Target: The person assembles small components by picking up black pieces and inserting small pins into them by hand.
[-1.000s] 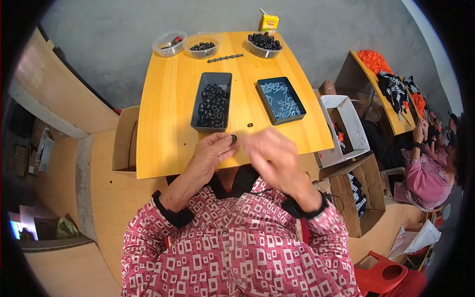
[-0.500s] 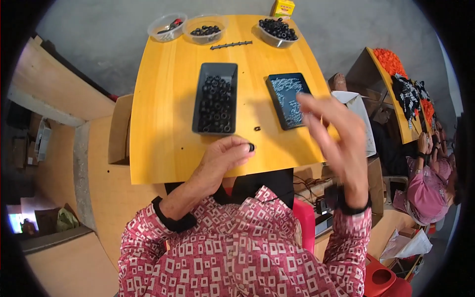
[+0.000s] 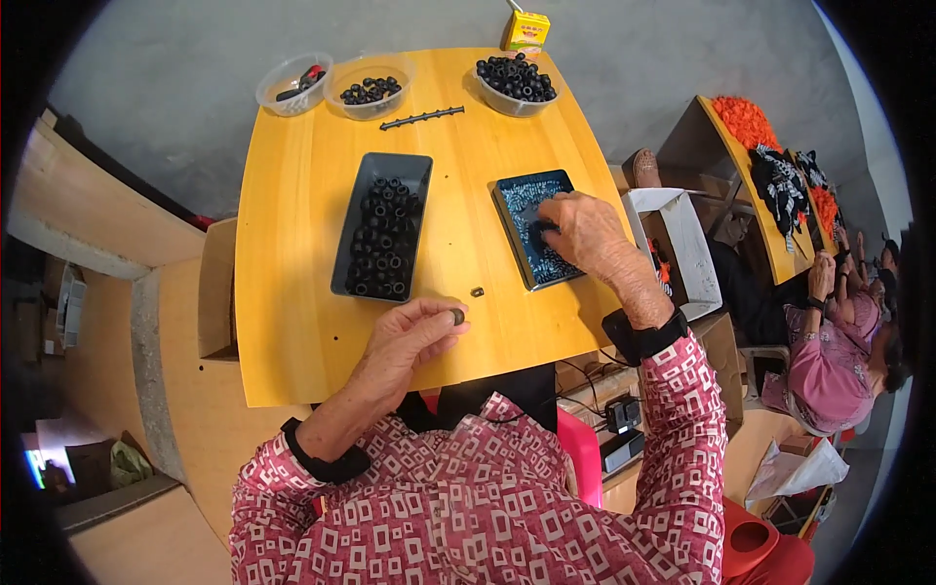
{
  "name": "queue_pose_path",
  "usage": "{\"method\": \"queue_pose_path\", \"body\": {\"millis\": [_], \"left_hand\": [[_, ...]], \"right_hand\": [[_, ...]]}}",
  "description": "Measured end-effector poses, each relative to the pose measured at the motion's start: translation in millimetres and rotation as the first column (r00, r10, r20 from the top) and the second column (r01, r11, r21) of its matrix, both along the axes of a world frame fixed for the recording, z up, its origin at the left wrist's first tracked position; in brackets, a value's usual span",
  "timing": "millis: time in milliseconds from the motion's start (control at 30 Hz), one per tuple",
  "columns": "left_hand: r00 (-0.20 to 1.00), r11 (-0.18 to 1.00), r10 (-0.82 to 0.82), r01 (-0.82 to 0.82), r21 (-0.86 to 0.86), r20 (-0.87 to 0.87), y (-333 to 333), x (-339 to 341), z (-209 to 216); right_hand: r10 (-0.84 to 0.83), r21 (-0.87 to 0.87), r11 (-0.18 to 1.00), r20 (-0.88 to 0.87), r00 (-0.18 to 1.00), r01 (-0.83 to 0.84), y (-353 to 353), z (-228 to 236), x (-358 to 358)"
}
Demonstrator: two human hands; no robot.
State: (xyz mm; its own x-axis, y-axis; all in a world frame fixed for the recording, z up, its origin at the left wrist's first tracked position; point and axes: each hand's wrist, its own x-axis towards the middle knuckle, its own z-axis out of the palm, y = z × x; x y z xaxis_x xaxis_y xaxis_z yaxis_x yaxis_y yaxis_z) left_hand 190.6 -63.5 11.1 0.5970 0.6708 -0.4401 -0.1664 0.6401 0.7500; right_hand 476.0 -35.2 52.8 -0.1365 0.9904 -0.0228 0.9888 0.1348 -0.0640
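Note:
A small black cylindrical piece (image 3: 457, 317) is pinched between the thumb and fingertips of my left hand (image 3: 405, 336), just above the near part of the table. Over on the right, my right hand (image 3: 590, 234) reaches down into a shallow dark tray (image 3: 509, 226) of tiny silvery bits (image 3: 526, 195). Its fingers are drawn together at the tray; whatever they grip is hidden. Beyond my left hand stands a long dark bin (image 3: 342, 249) holding many black ring-shaped pieces (image 3: 385, 234). One small dark part (image 3: 477, 292) lies loose on the tabletop between my hands.
On the yellow table (image 3: 292, 224), a dark ridged rod (image 3: 422, 118) lies near three clear bowls: one with tools (image 3: 300, 88), two with black pieces (image 3: 370, 90) (image 3: 517, 78). A yellow box (image 3: 527, 32) stands behind. Cartons (image 3: 682, 234) flank the table; another person (image 3: 834, 361) sits at right.
My right hand has gone from a blurred, raised position beside the tray down into it. The left hand keeps its pinch on the black piece. The whole view has shifted slightly.

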Motion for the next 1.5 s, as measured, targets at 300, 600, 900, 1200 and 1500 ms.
{"method": "queue_pose_path", "body": {"millis": [300, 600, 900, 1200, 1500], "left_hand": [[0.995, 0.998, -0.039, 0.043, -0.045, 0.088, 1, 14, 4], [0.989, 0.988, -0.075, 0.091, -0.126, 0.125, 13, 30, 3], [0.985, 0.993, -0.049, 0.065, -0.096, 0.165, 11, 44, -1], [0.977, 0.992, -0.083, 0.100, -0.074, 0.197, 6, 44, 2], [0.981, 0.998, -0.049, 0.055, -0.026, 0.190, 3, 39, 0]], "right_hand": [[0.061, 0.074, 0.996, -0.066, 0.996, -0.056, 3, -8, -6], [0.107, 0.228, 0.973, -0.573, 0.813, 0.033, -10, -10, -3], [0.060, 0.111, 0.981, -0.953, 0.296, 0.158, -57, 2, -30], [0.188, 0.268, 0.952, -0.893, 0.408, 0.148, -77, -3, -53], [0.233, 0.358, 0.933, -0.674, 0.701, 0.035, -81, 10, -66]]}}
